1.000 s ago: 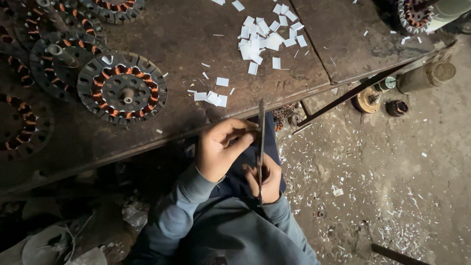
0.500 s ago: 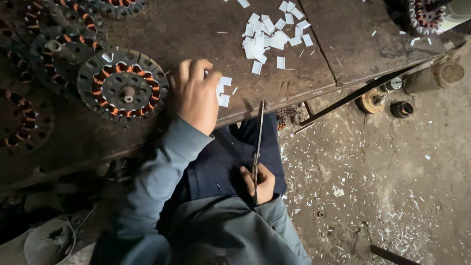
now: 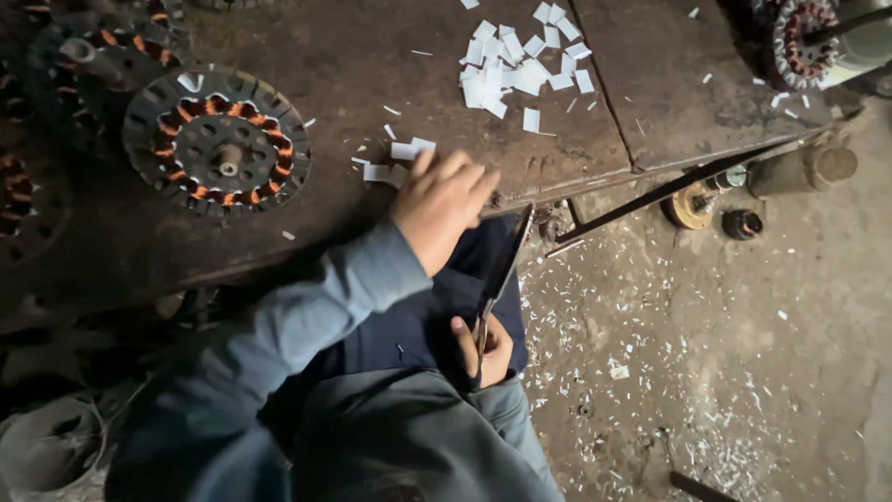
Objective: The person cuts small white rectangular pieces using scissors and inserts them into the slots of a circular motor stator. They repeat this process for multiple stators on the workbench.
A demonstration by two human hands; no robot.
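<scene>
My left hand [image 3: 441, 204] reaches over the edge of the dark workbench [image 3: 372, 56], its fingertips at a few small white paper slips [image 3: 401, 153] lying there. Whether it grips any slip I cannot tell. My right hand [image 3: 483, 349] rests low over my lap, closed around the handles of long scissors [image 3: 502, 270] whose blades point up toward the bench edge. A round motor stator [image 3: 218, 144] with copper windings lies on the bench left of my left hand. A bigger heap of white paper slips [image 3: 516, 70] sits farther back.
More stators [image 3: 84, 56] crowd the bench's left end, and another stator [image 3: 804, 37] stands at the top right. Small metal parts [image 3: 692, 206] and a cylinder [image 3: 799, 167] lie on the concrete floor, which is littered with paper scraps [image 3: 669, 372].
My left hand left the scissors, reached to the bench near the stator, then shifted right onto the small paper slips. The right hand keeps holding the scissors at my lap.
</scene>
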